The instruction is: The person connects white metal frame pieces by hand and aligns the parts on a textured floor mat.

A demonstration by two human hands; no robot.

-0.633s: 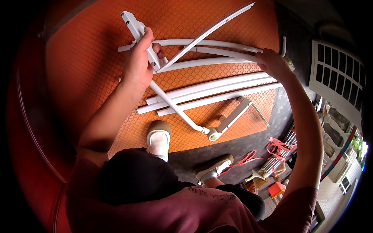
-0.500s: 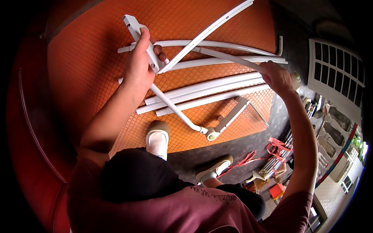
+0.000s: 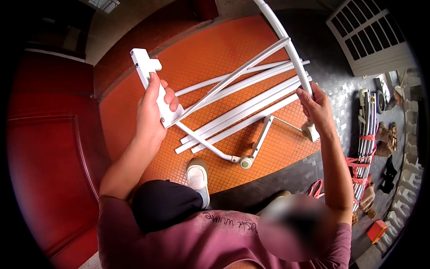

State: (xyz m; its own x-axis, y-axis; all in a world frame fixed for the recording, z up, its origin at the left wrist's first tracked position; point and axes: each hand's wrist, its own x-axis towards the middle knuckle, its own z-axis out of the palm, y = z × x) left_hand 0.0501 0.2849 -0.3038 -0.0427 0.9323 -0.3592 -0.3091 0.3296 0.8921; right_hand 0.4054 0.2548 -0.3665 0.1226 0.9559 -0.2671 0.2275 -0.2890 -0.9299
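Even daylight, soft shadows, slight glare on white tubes (image 3: 251, 101). Strong fisheye bend, black vignette at rim. Centre sharp.

Two hands: left hand (image 3: 152, 112) and right hand (image 3: 317, 106), both closed on one white tube frame (image 3: 233, 80). One flat white bracket (image 3: 148, 71) at the frame's end. About four loose white tubes (image 3: 251, 105) lying on one orange mat (image 3: 210, 58). One small wheel (image 3: 244, 162). One white shoe (image 3: 197, 175). One white louvred panel (image 3: 367, 36).
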